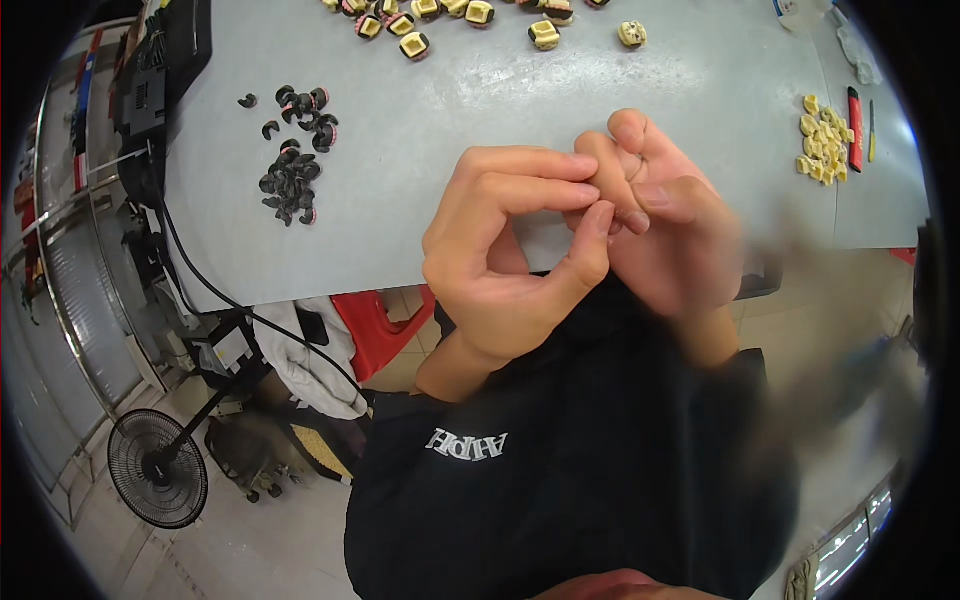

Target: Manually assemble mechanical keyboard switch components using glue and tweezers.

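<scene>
My left hand (500,255) and my right hand (685,235) meet above the table's near edge. The left fingertips and thumb pinch together against the curled fingers of the right hand. Whatever they hold between them is covered by the fingers. On the grey table (400,190) to the left lies a loose pile of small black curved pieces (290,178), some with pink on them. At the right is a cluster of small cream pieces (824,148). Along the far edge sit several cream blocks with dark and pink edges (413,45).
Beside the cream cluster lie a red pen-like tool (855,130) and a thin yellow-and-dark tool (872,132). A black cable (205,285) hangs over the table's left side. Below stand a red stool (375,330) and a black fan (158,468). A blur covers part of the lower right.
</scene>
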The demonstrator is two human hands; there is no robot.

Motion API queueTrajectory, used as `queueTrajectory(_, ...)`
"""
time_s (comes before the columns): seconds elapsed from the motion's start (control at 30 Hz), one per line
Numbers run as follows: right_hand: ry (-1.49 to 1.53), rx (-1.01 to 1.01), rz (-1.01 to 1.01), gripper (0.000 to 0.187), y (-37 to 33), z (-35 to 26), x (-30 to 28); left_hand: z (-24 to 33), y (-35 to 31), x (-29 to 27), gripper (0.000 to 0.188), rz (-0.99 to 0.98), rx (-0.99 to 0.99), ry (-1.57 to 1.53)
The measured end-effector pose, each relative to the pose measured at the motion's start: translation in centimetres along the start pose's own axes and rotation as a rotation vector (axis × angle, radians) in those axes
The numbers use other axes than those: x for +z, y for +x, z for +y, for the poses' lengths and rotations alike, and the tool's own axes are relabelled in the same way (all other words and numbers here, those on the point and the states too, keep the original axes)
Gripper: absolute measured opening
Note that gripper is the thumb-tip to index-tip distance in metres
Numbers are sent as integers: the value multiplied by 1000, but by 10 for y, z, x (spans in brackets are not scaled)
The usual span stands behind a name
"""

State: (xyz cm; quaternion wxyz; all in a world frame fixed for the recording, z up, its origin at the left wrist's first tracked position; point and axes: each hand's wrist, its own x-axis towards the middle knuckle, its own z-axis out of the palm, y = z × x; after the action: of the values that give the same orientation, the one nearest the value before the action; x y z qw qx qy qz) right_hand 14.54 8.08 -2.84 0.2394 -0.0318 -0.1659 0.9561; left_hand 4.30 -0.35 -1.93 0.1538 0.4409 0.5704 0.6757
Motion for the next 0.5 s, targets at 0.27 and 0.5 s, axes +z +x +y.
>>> queueTrajectory(0.27, -30, 11, 48, 24, 0, -1, 0, 6, 0, -3, 15, -12, -85, 42)
queueTrajectory(0.5, -31, 65, 141, 24, 2, -2, 7, 6, -1, -4, 16, 13, -106, 11)
